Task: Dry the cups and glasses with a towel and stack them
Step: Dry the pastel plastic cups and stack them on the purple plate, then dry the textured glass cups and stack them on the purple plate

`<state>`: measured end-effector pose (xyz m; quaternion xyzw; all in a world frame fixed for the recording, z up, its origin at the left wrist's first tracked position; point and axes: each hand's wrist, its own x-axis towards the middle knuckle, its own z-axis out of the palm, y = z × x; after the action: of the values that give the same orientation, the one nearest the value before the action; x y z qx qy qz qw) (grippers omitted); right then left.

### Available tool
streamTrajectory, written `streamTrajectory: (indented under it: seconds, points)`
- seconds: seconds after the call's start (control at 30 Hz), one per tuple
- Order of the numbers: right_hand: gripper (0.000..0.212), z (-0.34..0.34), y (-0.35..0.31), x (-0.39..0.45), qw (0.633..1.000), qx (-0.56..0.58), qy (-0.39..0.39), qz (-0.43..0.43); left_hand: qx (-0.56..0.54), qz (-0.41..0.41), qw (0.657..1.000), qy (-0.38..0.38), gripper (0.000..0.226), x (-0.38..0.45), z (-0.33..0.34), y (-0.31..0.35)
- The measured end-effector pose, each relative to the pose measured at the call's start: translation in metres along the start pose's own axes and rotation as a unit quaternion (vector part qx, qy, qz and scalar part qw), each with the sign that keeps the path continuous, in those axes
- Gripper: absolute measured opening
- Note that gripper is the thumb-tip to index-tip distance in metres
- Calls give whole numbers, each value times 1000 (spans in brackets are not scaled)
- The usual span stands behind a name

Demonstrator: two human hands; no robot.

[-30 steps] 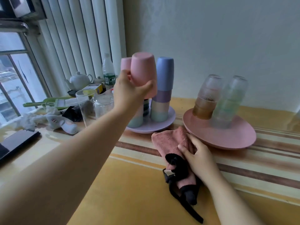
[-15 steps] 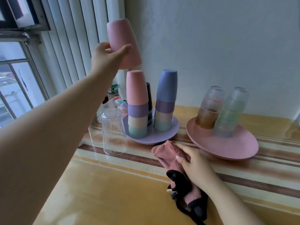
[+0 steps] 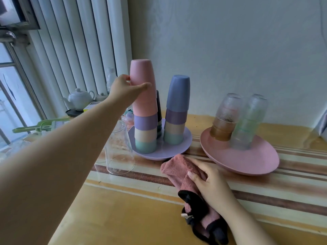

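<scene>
Left hand (image 3: 126, 89) gripping topmost pink cup (image 3: 142, 85); right hand (image 3: 209, 184) clutching towel (image 3: 178, 168).

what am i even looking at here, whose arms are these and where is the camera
No machine here: these are a person's own bare arms, filmed by a camera worn on their head and looking down at a striped table. The left hand grips a pink cup, upside down on top of a stack of coloured cups on a purple plate. The right hand holds a pink towel against the table. A pink plate carries upturned glasses; one clear glass stands alone.
</scene>
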<state>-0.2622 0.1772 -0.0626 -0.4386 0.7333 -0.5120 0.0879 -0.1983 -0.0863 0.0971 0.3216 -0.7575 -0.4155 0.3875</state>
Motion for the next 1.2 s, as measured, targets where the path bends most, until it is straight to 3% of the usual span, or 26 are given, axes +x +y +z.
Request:
streamTrajectory:
  seconds: [0.1, 0.2, 0.27, 0.33, 0.37, 0.43, 0.53, 0.6, 0.7, 0.9, 1.07, 1.2]
  points:
    - [46, 1, 8, -1, 999, 29, 4, 14, 15, -2, 1000, -1, 57, 1, 2, -3]
    - [42, 2, 14, -3, 999, 43, 12, 23, 79, 1, 996, 37, 75, -7, 9, -4]
    - [41, 1, 15, -3, 998, 51, 13, 26, 135, 72, 979, 138, 80, -24, 15, -3]
    - [41, -3, 16, -2, 998, 50, 32, 22, 142, 207, 948, 196, 61, -48, 28, 1]
    - [41, -7, 15, -1, 998, 48, 49, 17, 135, 259, 939, 179, 50, -59, 38, 2]
    - [40, -17, 16, -1, 995, 42, 91, 22, 119, 313, 940, 63, 36, -75, 67, 2]
    - [40, -35, 21, -2, 989, 47, 131, 45, 116, 254, 950, -141, 39, -86, 120, 3]
    - [40, -44, 28, -3, 986, 72, 139, 61, 78, 163, 963, -199, 52, -83, 153, 5]
    - [39, -59, 43, -6, 983, 94, 136, 78, -5, 65, 974, -219, 73, -78, 196, 17]
    - [32, -68, 57, -1, 981, 138, 120, 63, -85, 13, 971, -223, 110, -61, 247, 25]
    - [35, -66, 62, 1, 982, 149, 114, 36, -17, 44, 974, -221, 68, -52, 259, 22]
    - [34, -64, 61, 3, 981, 145, 120, 34, 15, 91, 974, -206, 69, -49, 261, 19]
